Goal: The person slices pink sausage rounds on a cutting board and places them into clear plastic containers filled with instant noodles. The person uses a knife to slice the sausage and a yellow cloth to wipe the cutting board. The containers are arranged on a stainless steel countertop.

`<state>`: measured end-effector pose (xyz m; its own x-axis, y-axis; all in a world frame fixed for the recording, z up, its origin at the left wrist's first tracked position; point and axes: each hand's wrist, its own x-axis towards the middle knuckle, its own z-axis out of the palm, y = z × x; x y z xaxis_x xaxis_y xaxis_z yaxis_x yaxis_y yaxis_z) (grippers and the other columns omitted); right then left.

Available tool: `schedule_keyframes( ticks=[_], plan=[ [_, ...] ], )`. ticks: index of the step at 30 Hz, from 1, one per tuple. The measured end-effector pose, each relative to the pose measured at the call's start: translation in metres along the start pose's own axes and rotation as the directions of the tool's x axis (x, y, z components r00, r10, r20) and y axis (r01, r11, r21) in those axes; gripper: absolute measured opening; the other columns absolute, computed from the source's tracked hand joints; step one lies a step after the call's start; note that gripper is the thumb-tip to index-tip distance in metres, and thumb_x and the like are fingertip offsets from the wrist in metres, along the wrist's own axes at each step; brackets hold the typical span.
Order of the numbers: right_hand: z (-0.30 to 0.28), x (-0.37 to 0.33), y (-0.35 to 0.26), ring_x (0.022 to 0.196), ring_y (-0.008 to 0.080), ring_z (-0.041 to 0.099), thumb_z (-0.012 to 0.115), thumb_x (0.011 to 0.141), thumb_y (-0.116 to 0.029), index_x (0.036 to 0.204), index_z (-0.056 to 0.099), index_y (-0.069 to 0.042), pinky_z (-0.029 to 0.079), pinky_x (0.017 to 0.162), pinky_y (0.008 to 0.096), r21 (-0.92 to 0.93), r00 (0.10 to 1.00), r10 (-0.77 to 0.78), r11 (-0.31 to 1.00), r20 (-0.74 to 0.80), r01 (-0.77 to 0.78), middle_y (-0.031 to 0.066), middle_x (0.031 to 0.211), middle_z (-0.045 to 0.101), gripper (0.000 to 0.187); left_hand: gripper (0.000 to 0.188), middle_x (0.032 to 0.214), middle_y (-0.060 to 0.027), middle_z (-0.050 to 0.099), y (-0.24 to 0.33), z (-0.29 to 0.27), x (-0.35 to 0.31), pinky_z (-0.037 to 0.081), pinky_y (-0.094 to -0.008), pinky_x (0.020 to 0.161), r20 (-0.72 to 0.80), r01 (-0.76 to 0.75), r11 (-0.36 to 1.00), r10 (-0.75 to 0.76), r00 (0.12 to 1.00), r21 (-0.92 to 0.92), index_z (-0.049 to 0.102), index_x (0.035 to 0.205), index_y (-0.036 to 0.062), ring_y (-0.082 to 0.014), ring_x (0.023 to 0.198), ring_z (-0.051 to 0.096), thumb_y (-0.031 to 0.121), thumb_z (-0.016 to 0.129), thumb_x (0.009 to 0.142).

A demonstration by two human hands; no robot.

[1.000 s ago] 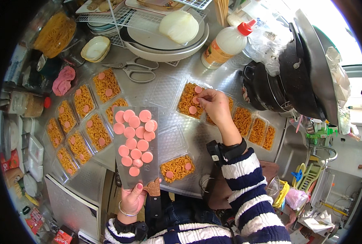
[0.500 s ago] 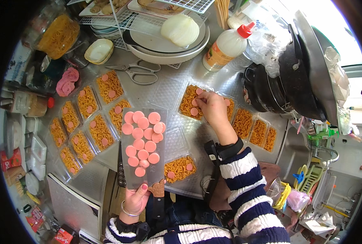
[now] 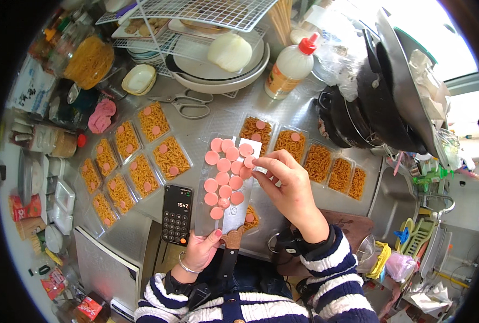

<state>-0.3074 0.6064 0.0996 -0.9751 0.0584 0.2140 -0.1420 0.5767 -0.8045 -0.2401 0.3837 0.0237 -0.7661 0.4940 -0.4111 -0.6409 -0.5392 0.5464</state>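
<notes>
Head view | sausage slice (image 3: 249, 162) touched by right hand (image 3: 289, 188), thumb/index parted | loaded cleaver (image 3: 234, 218) pinched in left hand (image 3: 200, 254) | noodles (image 3: 318, 163) boxed in clear trays (image 3: 293, 128), a bunch slice-topped

A metal counter (image 3: 188, 131) bears boxed noodles (image 3: 170, 160) to the left of and beyond the left hand (image 3: 200, 254), with further boxes (image 3: 319, 162) beyond and to the right of the right hand (image 3: 294, 191). Scissors (image 3: 190, 111) lie farther beyond the left hand; a red-capped bottle (image 3: 290, 70) stands beyond the right one.
</notes>
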Motion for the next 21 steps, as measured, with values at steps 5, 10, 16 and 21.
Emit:
schedule_keyframes(
  ticks=[5,10,16,21],
  plan=[
    [0.001,-0.005,0.007,0.064,0.0129,0.053,0.069,0.073,0.000,0.099,0.063,-0.006,0.044,0.055,0.0236,-0.017,0.998,0.032,0.999,-0.054,-0.033,0.0059,0.087,0.055,0.028,0.035,0.118,-0.0079,0.054,-0.004,-0.002,-0.002,0.039,-0.0443,0.097,0.027,-0.008,0.999,0.007,1.000,0.047,0.048,0.122,0.0042,-0.0253,0.113,0.051,0.003,0.054,0.088],
    [0.004,-0.001,0.039,0.059,0.0127,0.049,0.069,0.073,-0.001,0.090,0.063,-0.002,0.042,0.054,0.0239,0.000,0.982,0.069,0.998,-0.176,-0.070,0.0049,0.076,0.053,0.018,0.034,0.123,-0.0076,0.052,0.000,-0.008,-0.007,0.039,-0.0402,0.097,-0.024,0.011,1.000,-0.012,1.000,-0.015,0.050,0.121,0.0045,-0.0219,0.113,0.050,0.001,0.053,0.088],
    [0.018,0.032,0.102,0.066,0.0293,0.057,0.067,0.071,-0.002,0.084,0.065,-0.005,0.047,0.061,0.0367,-0.216,0.993,0.110,0.969,-0.048,-0.118,0.0133,0.079,0.055,0.014,0.035,0.123,-0.0070,0.053,0.011,-0.018,-0.012,0.038,-0.0401,0.098,-0.136,-0.076,0.997,0.071,0.988,-0.025,0.051,0.122,0.0055,-0.0220,0.112,0.051,0.002,0.055,0.087],
    [0.039,0.042,0.119,0.071,0.0331,0.058,0.067,0.068,-0.003,0.080,0.066,-0.005,0.048,0.063,0.0405,-0.336,0.997,0.081,0.939,-0.006,-0.078,0.0167,0.080,0.055,0.012,0.036,0.117,-0.0043,0.055,0.009,-0.029,-0.016,0.039,-0.0391,0.097,-0.179,-0.089,0.995,0.081,0.980,-0.041,0.051,0.120,0.0063,-0.0196,0.109,0.052,0.000,0.057,0.085]
  ],
)
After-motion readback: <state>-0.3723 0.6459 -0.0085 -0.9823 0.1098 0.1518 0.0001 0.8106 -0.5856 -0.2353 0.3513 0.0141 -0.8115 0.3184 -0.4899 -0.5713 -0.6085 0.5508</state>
